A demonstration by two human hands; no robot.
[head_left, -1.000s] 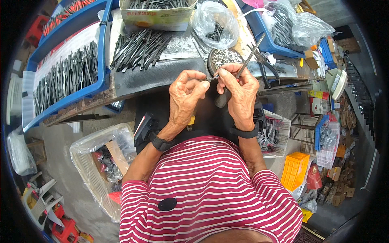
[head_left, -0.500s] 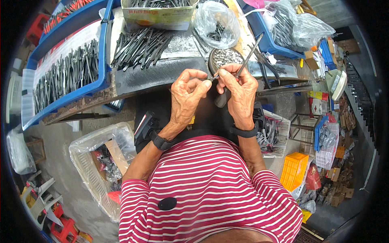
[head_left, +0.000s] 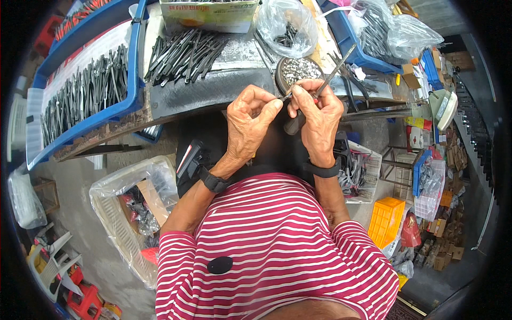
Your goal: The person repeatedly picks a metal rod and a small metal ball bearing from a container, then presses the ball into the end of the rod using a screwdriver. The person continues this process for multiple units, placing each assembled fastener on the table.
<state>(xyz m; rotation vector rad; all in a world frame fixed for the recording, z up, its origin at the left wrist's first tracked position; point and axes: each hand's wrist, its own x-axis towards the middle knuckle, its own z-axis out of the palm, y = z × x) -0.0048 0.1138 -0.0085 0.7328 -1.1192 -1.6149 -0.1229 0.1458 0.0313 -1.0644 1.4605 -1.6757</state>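
Scanning from the left edge: a long blue plastic tray [head_left: 114,109] sits on the bench, lined with rows of dark metal tool blanks [head_left: 80,96]. Next to it, a loose pile of dark metal rods [head_left: 184,53] lies on a grey sheet on the bench top. Below the bench, a clear-bag-lined white basket [head_left: 114,213] stands on the floor.

Centre: left hand [head_left: 248,125] is raised at the bench edge, fingers curled, thumb and forefinger pinching a small metal piece [head_left: 284,97]; the piece is too small to tell its shape. A black band sits on the left wrist.

Right hand [head_left: 317,122] is touching the left at the fingertips, fingers closed around a black-handled screwdriver [head_left: 320,88]. Its thin shaft slants up and to the right, the handle points down. The small piece sits between both thumbs, just in front of a round dish of small silvery parts [head_left: 298,69].

Behind the dish: a clear plastic bag of dark parts [head_left: 285,26]. Farther right, an orange plastic crate [head_left: 386,221] stands on the floor.
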